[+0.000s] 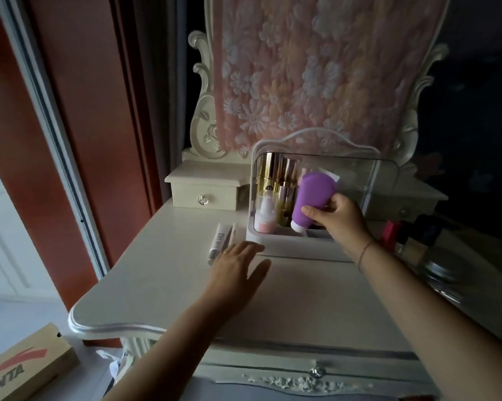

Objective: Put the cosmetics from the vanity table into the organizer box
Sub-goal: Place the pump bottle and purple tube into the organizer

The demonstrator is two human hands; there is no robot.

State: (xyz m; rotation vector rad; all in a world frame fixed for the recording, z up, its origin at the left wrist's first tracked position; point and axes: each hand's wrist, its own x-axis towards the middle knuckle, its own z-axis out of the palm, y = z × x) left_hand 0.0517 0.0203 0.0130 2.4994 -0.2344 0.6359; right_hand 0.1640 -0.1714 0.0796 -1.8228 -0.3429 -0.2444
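A white organizer box [287, 244] with a raised clear lid stands at the back of the vanity table [163, 285]. Several gold bottles and a small pink-and-white bottle [265, 215] stand in its left side. My right hand [338, 218] grips a purple squeeze bottle [310, 198], cap down, at the box's open front. My left hand [238, 264] lies flat on the tabletop with fingers spread, holding nothing. Two slim white tubes [222, 241] lie just beyond its fingertips, left of the box.
More cosmetics, among them a red item [390, 233] and dark bottles, stand in shadow right of the box. A small drawer unit [205, 189] sits at the back left. A cardboard shoe box [21, 369] lies on the floor at lower left.
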